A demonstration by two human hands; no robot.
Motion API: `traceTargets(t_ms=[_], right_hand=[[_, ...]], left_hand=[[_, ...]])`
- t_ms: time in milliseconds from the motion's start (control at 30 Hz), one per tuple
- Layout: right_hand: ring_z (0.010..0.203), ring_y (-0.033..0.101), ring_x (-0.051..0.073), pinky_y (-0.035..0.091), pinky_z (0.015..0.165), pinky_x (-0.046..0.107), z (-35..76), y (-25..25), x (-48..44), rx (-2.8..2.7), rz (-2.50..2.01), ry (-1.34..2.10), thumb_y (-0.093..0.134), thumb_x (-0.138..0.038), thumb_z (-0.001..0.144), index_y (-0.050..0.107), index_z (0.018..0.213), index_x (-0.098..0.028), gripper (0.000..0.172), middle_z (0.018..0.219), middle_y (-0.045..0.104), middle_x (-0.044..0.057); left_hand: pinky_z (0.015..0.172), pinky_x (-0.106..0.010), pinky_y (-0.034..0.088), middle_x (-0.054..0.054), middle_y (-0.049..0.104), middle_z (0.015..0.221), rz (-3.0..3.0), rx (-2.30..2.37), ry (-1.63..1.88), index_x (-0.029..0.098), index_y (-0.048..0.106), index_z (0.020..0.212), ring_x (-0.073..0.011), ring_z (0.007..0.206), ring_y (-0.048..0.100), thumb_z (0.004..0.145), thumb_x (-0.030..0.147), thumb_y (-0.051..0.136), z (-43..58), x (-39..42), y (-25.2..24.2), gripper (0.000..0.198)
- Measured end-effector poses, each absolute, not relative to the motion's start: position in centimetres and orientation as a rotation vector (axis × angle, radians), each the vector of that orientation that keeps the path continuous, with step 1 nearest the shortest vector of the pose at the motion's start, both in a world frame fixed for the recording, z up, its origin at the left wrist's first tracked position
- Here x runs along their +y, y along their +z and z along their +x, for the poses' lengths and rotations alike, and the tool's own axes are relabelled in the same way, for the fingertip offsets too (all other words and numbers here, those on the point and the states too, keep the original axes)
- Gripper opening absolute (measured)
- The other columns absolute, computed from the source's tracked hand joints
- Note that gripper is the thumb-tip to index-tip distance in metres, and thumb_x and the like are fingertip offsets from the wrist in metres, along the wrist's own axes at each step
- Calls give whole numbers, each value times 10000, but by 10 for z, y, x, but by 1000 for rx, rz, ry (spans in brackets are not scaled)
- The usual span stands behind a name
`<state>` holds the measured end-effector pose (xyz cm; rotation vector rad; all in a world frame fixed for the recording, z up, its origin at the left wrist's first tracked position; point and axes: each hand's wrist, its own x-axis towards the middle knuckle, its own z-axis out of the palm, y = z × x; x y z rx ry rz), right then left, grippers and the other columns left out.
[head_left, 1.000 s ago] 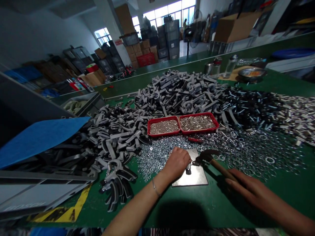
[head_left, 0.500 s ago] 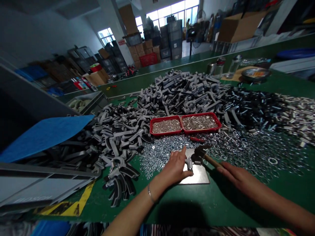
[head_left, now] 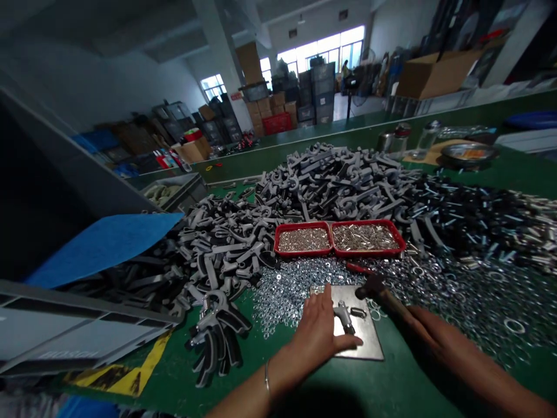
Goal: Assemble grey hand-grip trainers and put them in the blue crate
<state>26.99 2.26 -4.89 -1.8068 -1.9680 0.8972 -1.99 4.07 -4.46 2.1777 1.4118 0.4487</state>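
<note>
Since half a second ago the hammer (head_left: pixel 372 288) has drawn back from the small metal fitting (head_left: pixel 343 317): its head was close against the piece then, and now it sits over the far right corner of the steel plate (head_left: pixel 368 342), apart from it. Meanwhile my left grip (head_left: pixel 319 337) has let go of the fitting it was steadying. It now lies spread, with the fingers stretched forward along the plate's left edge and the thumb reaching out along the near edge. The fitting rests on the plate in the open crook between forefinger and thumb, and I cannot tell whether my skin touches it. A little coil spring (head_left: pixel 358 312) lies just beside the fitting on its right. My right grip (head_left: pixel 435 337) is wrapped about the hammer's wooden handle, low on the right, with the handle slanting up toward the head. The plate lies flat on the green counter (head_left: pixel 391 383), at the near edge of a spread of bright washers (head_left: pixel 282 287). Beyond the washers stand two red trays (head_left: pixel 339 238) side by side, filled with small silvery parts. Behind and to the left of them are heaps of grey plastic pieces (head_left: pixel 331 180), and dark bolts (head_left: pixel 470 215) are piled to the right.
</note>
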Motion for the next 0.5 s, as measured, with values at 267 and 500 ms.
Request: traceTargets(t_ms=[267,500], right_hand=[[999,654,288,548,893,458,206,-68,40,-2381,-1427,354,511,-383,971,697,1178,-225,320,1098,679,128],[1014,698,300,596,880,439,213,-68,53,-2144,-1368,648,475,-463,960,716,1120,-286,340,1120,727,99]], left_hand=[[1071,-389,426,-123,678,1224,2269,1715,435,198,648,1225,-266,1179,607,941,356,600,-84,203,43,329],[1031,-448,451,-130,722,1040,1993,1956,510,114,705,925,-256,1107,648,890,204,667,-125,317,18,104]])
